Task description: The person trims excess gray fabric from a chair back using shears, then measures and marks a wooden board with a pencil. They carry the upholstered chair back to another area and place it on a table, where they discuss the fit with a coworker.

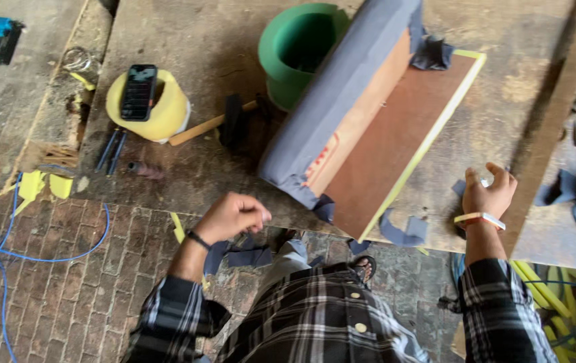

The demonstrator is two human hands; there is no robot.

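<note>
Before re-gripping the grey fabric-covered plywood seat panel [375, 128], tilted on the worn surface [194, 40]: left hand [233, 215] curled shut, empty; right hand [488, 195] spread, beside panel's yellow edge.

Worn, stained wooden worktop [187, 168] filling most of the view, rough and scarred, chipped away at its left edge. Below it, a reddish brick floor [79, 269], dusty, in a staggered pattern. Blue hose [6, 252] looping across the bricks at left. Yellow tubing [550, 289] bundled at lower right. Flat, soft daylight, faint shadows.
</note>
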